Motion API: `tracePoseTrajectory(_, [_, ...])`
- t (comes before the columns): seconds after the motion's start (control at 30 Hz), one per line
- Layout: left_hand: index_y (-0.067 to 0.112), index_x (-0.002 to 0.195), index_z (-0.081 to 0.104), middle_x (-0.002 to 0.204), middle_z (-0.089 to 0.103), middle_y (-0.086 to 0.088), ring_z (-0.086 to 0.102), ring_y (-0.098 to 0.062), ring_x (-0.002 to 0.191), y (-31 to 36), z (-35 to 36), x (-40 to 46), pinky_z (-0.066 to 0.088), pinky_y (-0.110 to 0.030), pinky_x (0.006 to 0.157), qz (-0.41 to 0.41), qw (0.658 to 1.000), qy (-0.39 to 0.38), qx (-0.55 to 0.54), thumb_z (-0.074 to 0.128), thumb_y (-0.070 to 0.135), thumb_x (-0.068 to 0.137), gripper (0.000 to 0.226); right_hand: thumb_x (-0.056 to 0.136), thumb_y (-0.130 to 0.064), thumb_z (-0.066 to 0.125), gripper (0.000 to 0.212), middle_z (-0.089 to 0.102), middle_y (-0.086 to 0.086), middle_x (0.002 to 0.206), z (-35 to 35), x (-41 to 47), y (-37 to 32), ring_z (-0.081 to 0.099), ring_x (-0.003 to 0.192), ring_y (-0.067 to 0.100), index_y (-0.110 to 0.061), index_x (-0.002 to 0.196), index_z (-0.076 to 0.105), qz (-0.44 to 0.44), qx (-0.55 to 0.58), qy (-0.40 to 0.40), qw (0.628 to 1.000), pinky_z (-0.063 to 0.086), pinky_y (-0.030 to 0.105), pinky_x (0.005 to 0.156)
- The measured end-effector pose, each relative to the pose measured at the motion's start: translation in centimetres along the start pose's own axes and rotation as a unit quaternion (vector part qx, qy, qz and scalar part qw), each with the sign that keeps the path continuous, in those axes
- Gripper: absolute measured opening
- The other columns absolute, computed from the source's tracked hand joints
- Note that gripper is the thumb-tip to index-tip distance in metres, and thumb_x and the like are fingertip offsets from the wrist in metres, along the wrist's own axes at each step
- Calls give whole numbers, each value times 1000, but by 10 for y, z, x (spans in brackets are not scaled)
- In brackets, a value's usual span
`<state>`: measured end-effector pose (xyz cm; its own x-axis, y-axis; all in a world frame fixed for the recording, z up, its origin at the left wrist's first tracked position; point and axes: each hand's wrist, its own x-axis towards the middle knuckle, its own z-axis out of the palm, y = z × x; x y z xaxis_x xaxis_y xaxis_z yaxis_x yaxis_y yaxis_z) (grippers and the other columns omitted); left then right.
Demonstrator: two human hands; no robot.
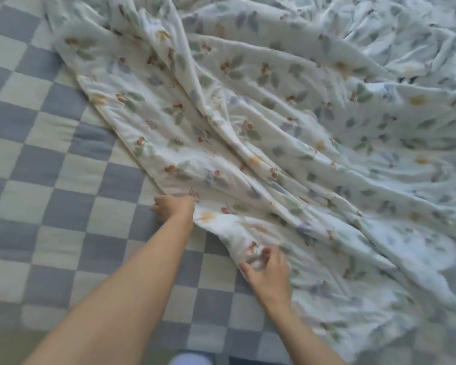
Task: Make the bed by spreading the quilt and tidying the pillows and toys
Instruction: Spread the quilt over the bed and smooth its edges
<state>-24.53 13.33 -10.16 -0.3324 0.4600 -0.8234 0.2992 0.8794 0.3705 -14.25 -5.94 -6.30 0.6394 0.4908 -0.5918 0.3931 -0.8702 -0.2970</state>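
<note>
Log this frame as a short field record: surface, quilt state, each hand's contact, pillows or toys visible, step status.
surface: blue and cream checkered bed cover
quilt: floral quilt, rumpled in long folds, covering the right side and far part of the bed only
left hand: left hand grips the quilt's near edge
right hand: right hand pinches the quilt's edge, closer to the person
pillows or toys: none in view
step status: spreading not yet done; checkered cover on the left lies bare
</note>
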Motion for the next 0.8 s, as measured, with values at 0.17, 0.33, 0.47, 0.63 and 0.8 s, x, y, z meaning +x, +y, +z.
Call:
tracePoseTrajectory(0.17, [-2,114,49,100,57,-14,57,-26,89,-23,22,-39,50,-41,85,65,984,-150,-64,48,8,89,27,82,-36,59,71,28,3,141,11,-31,73,33,126,23,-29,139,16,138,-193,-7,971,36,41,97])
tracePoseTrajectory(0.33, [6,105,48,101,51,-13,54,-26,93,-14,-6,-49,50,-45,87,211,974,-80,-22,49,17,91,18,92,-16,44,13,60,8,109,2,-39,122,56,94,26,-21,104,43,52,-102,-30,993,47,35,82])
tracePoseTrajectory(0.47, [4,119,53,112,58,-17,57,-28,102,2,-48,-65,49,-45,91,288,957,-31,-23,51,10,90,29,87,-18,46,36,51,6,125,14,-50,117,50,111,24,-18,122,41,-54,-100,-66,991,45,36,89])
tracePoseTrajectory(0.63, [6,121,53,104,52,-7,51,-24,93,10,-106,-58,49,-39,80,332,943,-27,3,49,8,92,29,89,-22,52,57,40,12,133,41,-56,85,43,122,29,-17,137,21,-41,-276,-66,958,42,39,94])
tracePoseTrajectory(0.8, [14,112,56,91,54,-4,52,-22,85,14,-157,-10,50,-37,68,325,945,-42,21,51,13,92,21,87,-4,42,39,57,15,120,82,-86,46,56,108,32,-14,125,43,-72,-144,-106,981,45,35,81])
